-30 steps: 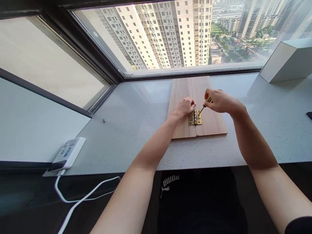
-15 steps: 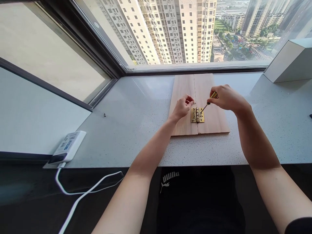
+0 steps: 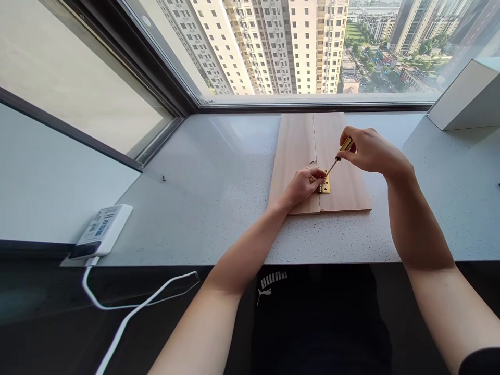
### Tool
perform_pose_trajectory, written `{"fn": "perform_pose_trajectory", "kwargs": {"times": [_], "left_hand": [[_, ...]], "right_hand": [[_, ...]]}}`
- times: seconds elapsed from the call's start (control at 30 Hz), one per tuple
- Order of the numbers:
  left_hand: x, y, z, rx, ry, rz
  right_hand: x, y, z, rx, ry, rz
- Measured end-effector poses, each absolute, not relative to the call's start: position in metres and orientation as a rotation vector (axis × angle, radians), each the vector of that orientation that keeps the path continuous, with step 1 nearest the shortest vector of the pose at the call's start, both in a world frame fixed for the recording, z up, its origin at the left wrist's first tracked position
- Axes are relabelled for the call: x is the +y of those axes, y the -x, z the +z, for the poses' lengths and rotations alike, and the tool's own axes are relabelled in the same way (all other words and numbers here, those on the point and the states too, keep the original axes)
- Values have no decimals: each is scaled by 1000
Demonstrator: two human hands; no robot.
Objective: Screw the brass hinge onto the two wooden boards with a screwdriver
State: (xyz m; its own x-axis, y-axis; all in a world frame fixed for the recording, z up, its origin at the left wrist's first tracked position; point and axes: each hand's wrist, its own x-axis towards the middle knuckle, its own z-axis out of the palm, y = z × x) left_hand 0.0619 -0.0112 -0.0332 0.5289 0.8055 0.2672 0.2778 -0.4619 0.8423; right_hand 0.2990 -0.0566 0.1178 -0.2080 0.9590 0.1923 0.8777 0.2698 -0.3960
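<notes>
Two pale wooden boards lie side by side, and a brass hinge spans their seam. My right hand is closed around the yellow-and-black handle of a screwdriver, which slants down and left with its tip at the hinge's upper part. My left hand rests over the hinge's left leaf and hides most of it. Its thumb and fingers are pinched together beside the screwdriver tip; whatever is between them is too small to make out. Just above that hand, a small thin metal piece lies by the seam.
The boards sit on a speckled white windowsill against the window frame. A white power strip with a white cable is at the left edge. A white box stands at the right back, and a tiny dark object lies at left.
My left hand has come down and right from above the hinge to the screwdriver tip, now covering the left leaf. The screwdriver has been raised slightly, its tip shifting up and right.
</notes>
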Motion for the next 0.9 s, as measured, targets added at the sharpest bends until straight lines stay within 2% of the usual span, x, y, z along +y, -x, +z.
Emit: {"fn": "perform_pose_trajectory", "kwargs": {"times": [0.3, 0.9], "left_hand": [[-11, -68, -32, 929, -2107, 899], [-20, -78, -26, 1013, -2244, 796]], "right_hand": [[-65, -316, 130, -2021, 1578, 186], [-74, -298, 141, -2197, 1697, 363]]}}
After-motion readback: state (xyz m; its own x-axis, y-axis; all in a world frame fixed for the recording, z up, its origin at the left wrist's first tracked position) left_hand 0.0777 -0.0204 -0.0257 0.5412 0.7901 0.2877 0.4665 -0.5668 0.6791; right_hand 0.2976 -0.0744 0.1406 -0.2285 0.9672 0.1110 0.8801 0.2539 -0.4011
